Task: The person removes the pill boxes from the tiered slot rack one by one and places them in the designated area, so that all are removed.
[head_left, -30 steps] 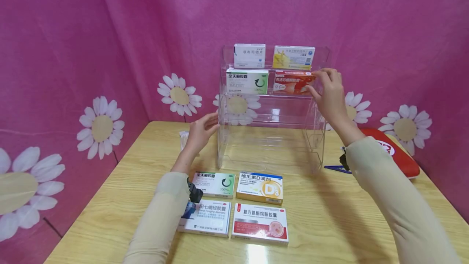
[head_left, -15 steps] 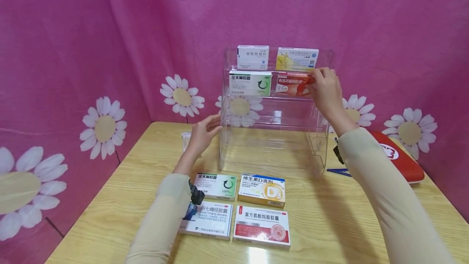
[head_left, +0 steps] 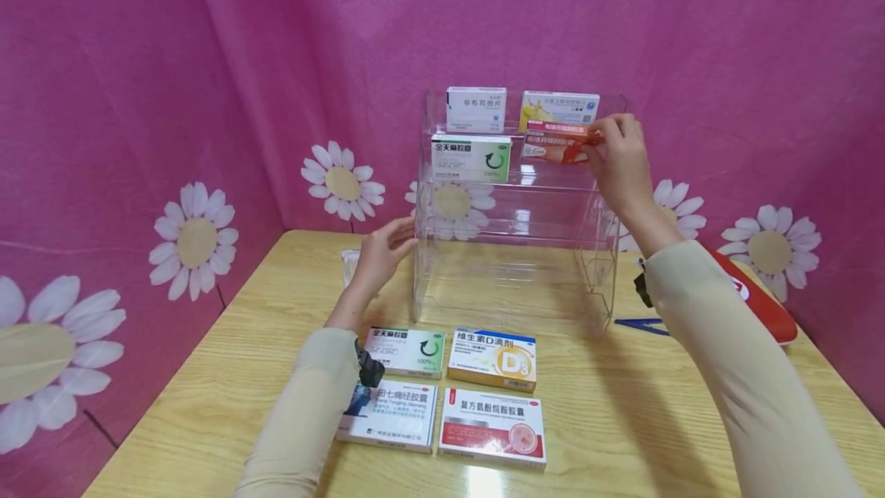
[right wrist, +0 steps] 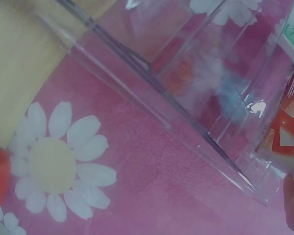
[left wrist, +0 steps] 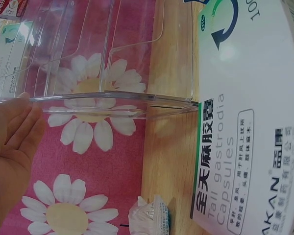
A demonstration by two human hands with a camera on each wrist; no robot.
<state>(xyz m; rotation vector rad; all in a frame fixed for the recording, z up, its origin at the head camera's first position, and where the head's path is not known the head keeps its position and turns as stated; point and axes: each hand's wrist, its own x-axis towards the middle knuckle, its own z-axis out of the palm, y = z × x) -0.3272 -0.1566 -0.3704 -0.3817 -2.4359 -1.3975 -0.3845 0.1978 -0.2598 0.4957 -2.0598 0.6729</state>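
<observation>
My right hand (head_left: 620,162) pinches the right end of a red medicine box (head_left: 553,143), raised a little off the second tier of a clear acrylic rack (head_left: 515,271). The box overlaps the bottom of a white and yellow medicine box (head_left: 542,107) on the top tier. In the right wrist view the red box (right wrist: 286,134) shows at the right edge, with a fingertip beside it. My left hand (head_left: 382,252) rests its fairly straight fingers at the rack's left side panel; the left wrist view shows the fingertips right at that panel's edge (left wrist: 122,98).
A white box (head_left: 477,110) and a green-white box (head_left: 472,158) stand on the rack. On the table lie another green-white box (head_left: 406,352), a vitamin D box (head_left: 492,360), a blue-white box (head_left: 397,415) and a red-white box (head_left: 492,427). Blue tweezers (head_left: 639,325) and a red case (head_left: 760,306) lie right.
The red medicine box has risen from its place on the second tier, its top face tipping more into view. My right hand has moved up with it. The left hand stays at the rack's side.
</observation>
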